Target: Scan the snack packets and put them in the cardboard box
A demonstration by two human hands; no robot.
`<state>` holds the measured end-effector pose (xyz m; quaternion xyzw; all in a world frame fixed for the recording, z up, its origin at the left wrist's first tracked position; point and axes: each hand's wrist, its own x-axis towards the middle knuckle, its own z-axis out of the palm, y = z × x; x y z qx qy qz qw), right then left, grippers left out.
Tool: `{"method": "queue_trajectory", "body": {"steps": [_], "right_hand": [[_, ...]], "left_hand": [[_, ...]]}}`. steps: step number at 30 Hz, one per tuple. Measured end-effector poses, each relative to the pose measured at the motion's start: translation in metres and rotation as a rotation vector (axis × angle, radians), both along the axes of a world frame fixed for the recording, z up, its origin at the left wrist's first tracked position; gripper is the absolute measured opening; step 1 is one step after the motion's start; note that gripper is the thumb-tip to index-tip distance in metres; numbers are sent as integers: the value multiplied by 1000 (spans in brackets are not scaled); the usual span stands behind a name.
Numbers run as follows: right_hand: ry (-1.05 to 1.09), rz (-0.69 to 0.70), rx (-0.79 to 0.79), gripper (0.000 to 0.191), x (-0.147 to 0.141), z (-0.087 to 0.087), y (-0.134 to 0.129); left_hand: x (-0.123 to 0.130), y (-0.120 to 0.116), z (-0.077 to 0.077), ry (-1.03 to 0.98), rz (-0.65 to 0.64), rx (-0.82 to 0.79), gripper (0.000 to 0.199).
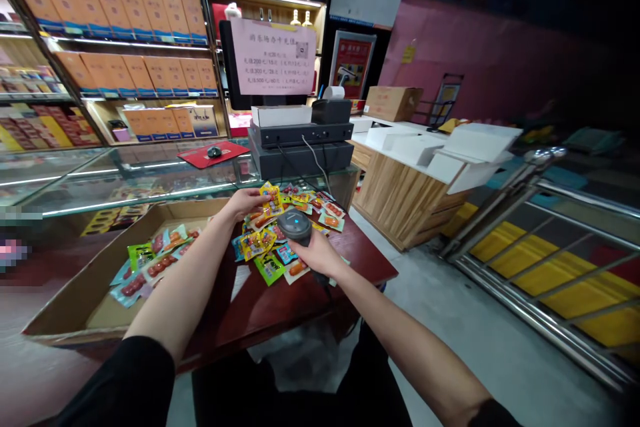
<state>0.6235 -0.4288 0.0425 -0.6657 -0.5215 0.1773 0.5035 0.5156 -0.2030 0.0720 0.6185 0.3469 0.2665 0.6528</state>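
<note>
Yellow packet [271, 199] pinched in the left hand [247, 203], scanner [294, 225] gripped in the right hand [317, 255]

So the yellow packet is at the far side of the packet heap [257, 245], left hand's fingers clamped on its left edge. Looks super light and floppy, probably slick too, so I'd take it by an edge and not squash the filling. Right hand's wrapped round the scanner below its head; I'd guess that one's stiff and heavier, best held there. The heap's on the red-brown desk [371, 262], and to the left a cardboard box [70, 307] holds more packets [134, 285].
</note>
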Motion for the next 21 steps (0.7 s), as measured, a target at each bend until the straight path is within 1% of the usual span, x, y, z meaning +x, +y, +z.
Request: {"method": "queue_trajectory", "body": {"steps": [8,14,17,21], "right_hand": [[-34,10,-58,30,-2,2,1],[-29,10,-41,29,0,3,-2],[-42,32,-12,33,0,4,-4],[-35,11,-28,33,0,6,-5]], "left_hand": [[-1,4,-2,-23,-10,-46,43],[-1,3,-3,-10,-11,-63,40],[-1,3,-4,-21,-19,-62,41],[2,1,-2,-31,-6,-46,40]]}}
